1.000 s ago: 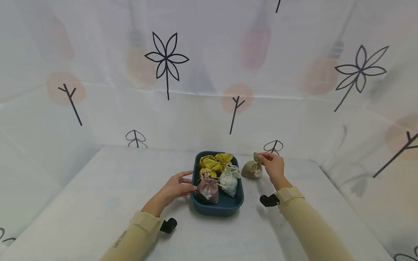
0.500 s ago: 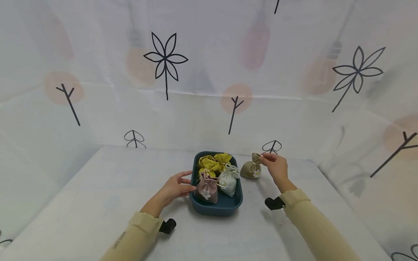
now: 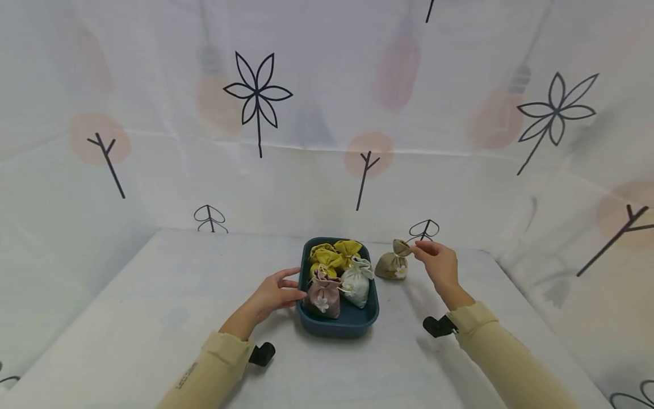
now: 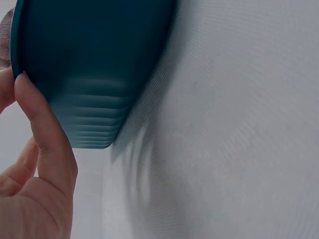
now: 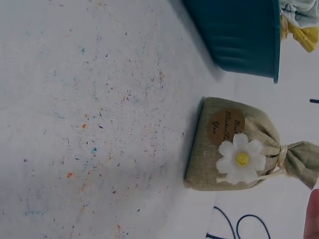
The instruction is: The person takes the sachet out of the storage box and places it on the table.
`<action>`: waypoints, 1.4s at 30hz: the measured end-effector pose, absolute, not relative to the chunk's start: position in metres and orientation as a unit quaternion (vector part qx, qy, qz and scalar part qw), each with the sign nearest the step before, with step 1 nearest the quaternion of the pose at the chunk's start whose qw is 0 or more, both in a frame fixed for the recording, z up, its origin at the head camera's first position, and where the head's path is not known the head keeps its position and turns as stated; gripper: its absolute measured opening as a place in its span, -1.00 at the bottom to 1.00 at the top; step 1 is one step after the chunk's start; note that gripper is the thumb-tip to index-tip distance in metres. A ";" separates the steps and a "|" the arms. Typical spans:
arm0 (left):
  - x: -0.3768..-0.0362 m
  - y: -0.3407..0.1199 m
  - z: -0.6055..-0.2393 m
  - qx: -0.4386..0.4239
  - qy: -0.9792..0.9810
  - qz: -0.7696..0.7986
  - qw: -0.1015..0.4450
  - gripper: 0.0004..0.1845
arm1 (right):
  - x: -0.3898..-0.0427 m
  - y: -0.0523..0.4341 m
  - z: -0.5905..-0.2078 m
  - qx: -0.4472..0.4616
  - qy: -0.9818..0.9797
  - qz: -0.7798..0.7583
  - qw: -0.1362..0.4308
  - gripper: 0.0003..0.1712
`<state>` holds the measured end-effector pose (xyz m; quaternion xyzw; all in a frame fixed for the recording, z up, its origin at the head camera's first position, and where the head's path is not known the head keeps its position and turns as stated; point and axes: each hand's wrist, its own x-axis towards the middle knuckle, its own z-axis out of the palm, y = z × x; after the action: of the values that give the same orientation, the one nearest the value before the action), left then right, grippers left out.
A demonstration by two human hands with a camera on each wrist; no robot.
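- Head view: the tan pouch (image 3: 391, 267) stands on the tabletop (image 3: 219, 272), between the blue bin (image 3: 337, 330) and the right hand (image 3: 440, 268).
- Right hand: its fingers extend toward the pouch's gathered top, in a narrow pose; they are just beside it, though whether a fingertip touches cannot be told.
- Left hand (image 3: 272, 293): spread and relaxed, it touches the bin's left side at the rim. The tan pouch is well apart from it, across the bin.
- Inside the bin: yellow pouches (image 3: 329, 259) at the far end, a pink pouch (image 3: 326, 300) nearest the left hand, a pale pouch (image 3: 356, 287) on the right.
- Right wrist view: the tan pouch shows a white flower (image 5: 241, 159) and a round brown label (image 5: 225, 125).
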<state>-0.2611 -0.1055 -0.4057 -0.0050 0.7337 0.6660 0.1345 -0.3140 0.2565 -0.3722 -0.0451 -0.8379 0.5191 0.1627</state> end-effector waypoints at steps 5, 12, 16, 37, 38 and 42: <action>-0.261 -0.105 -0.407 -0.010 0.738 0.662 0.132 -0.26 | -0.322 0.263 -0.381 -0.032 -0.834 0.530 0.148 -0.43; -0.262 -0.105 -0.409 -0.013 0.740 0.660 0.131 -0.27 | -0.296 0.247 -0.358 0.013 -0.844 0.524 0.113 -0.51; -0.262 -0.105 -0.409 -0.009 0.742 0.658 0.129 -0.26 | -0.291 0.239 -0.353 0.032 -0.849 0.518 0.097 -0.53; -0.261 -0.105 -0.407 -0.011 0.742 0.657 0.131 -0.25 | -0.287 0.210 -0.351 0.101 -0.868 0.485 0.039 -0.60; -0.260 -0.105 -0.407 -0.010 0.743 0.656 0.131 -0.25 | -0.286 0.209 -0.352 0.103 -0.868 0.484 0.034 -0.59; -0.260 -0.104 -0.407 -0.010 0.743 0.657 0.127 -0.26 | -0.286 0.204 -0.354 0.113 -0.868 0.482 0.020 -0.57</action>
<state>-0.2598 -0.1044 -0.4067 -0.0101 0.7429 0.6570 0.1274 -0.2856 0.2040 -0.3536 0.1130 -0.8683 0.4825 0.0202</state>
